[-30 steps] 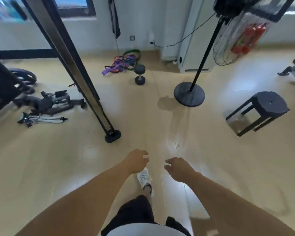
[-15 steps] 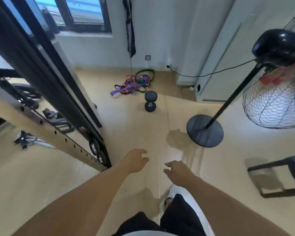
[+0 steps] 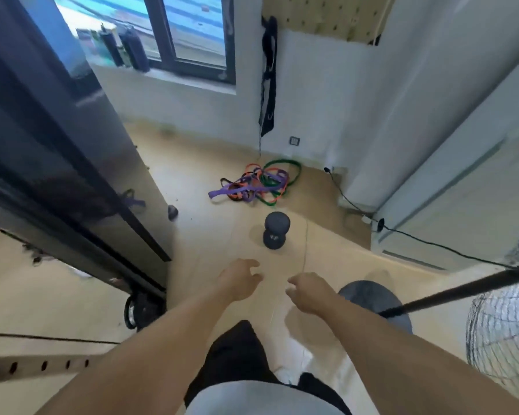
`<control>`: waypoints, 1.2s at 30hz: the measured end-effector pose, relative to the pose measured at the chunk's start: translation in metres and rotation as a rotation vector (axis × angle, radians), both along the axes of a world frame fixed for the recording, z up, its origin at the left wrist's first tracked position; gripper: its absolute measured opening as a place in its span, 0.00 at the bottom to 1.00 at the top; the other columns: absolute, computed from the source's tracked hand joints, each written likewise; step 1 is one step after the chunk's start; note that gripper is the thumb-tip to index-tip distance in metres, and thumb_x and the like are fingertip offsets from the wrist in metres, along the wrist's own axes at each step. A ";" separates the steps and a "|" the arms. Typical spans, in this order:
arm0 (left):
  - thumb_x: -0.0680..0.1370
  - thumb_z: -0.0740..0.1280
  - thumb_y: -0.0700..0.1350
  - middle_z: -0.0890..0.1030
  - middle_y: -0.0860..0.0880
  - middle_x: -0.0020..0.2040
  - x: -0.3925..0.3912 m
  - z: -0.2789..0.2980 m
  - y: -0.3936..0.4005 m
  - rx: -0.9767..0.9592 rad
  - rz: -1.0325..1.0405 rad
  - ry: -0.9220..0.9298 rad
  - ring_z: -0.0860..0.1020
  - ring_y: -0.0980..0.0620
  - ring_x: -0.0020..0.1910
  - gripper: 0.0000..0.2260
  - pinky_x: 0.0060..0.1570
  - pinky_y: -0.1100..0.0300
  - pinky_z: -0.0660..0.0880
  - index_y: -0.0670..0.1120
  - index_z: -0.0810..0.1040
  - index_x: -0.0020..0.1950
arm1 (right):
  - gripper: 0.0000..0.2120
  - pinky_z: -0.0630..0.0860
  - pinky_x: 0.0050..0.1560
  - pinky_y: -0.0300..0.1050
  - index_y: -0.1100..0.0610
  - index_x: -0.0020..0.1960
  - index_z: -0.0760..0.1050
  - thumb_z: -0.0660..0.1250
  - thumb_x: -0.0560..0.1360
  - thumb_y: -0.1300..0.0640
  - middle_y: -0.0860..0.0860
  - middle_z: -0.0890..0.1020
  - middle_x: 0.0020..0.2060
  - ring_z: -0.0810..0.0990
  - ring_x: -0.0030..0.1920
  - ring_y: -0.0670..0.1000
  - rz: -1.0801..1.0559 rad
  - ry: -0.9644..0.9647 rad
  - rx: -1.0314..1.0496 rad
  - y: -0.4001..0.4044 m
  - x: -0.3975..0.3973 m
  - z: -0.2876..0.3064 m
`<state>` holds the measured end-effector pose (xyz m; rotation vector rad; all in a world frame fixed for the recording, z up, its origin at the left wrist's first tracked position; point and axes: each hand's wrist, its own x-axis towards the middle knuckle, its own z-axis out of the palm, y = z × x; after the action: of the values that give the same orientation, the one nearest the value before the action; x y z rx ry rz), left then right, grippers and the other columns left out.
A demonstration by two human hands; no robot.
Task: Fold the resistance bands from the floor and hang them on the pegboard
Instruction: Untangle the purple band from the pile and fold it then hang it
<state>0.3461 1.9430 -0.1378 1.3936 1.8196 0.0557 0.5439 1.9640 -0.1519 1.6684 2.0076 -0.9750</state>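
1. Far left: dark rack upright [image 3: 81,163] slanting across the view, well apart from the task's things and clear of the path ahead.
2. Left hand [image 3: 237,281]: held out low in front, grip loosely curled, holding nothing, touching nothing.
3. Ahead of both hands, on the floor [image 3: 192,235] near the wall: resistance bands [image 3: 253,185] in one tangled heap of purple, orange, green and black loops. Not yet lifted, not yet folded.
4. Long axis of the heap: roughly left to right, purple tail trailing out to the left end, green loop bulging at the right end towards the wall.
5. Between hands and heap: dumbbell [image 3: 276,230], lying just short of the bands, near the line of reach and slightly to the right of the left hand.
6. Right hand [image 3: 309,292]: also out in front, grip relaxed and slack, closed on nothing.
7. Judged nearer: left hand, by a little, and better lined up with the purple tail; right hand more in line with the dumbbell, so likely needing to pass around it.
8. Up on the wall, right of the window: pegboard [image 3: 321,16], high above the heap.
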 end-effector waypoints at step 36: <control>0.81 0.64 0.49 0.79 0.46 0.67 -0.126 -0.081 0.731 -0.093 0.470 0.035 0.77 0.45 0.64 0.18 0.61 0.55 0.74 0.47 0.76 0.70 | 0.10 0.80 0.49 0.50 0.49 0.40 0.77 0.64 0.80 0.54 0.52 0.83 0.46 0.83 0.50 0.58 0.266 0.030 -0.085 0.842 -0.138 -0.094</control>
<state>0.2205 2.6744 -0.2183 0.8843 2.1160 0.1879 0.4056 2.8063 -0.2456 1.3087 2.1085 -0.9788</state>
